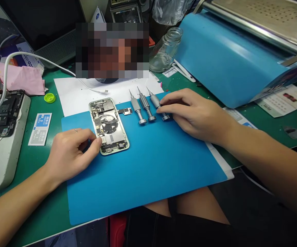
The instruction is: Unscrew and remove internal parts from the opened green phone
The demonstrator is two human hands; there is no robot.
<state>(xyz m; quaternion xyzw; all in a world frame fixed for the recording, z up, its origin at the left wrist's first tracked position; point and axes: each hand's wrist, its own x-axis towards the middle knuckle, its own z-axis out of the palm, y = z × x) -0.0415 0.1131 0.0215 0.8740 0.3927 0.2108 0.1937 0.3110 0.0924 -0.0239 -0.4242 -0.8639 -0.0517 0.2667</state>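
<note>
Screwdrivers point(145, 103): three, tips away, right fingers point(174, 96) parted on one. One smartphone point(116, 135), long axis away-left, touches left fingers point(93, 149), grip unclear.

Hands point(70, 152), forearms point(32, 192) bare; dark lower garment point(181, 230), legs point(199, 207) partly bare.

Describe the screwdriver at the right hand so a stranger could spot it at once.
Start from the blue mat on the green tabletop. At the mat's far edge, right of the opened phone, three grey screwdrivers lie side by side. The wanted one is the rightmost screwdriver, the only one partly covered by the right hand.
</note>
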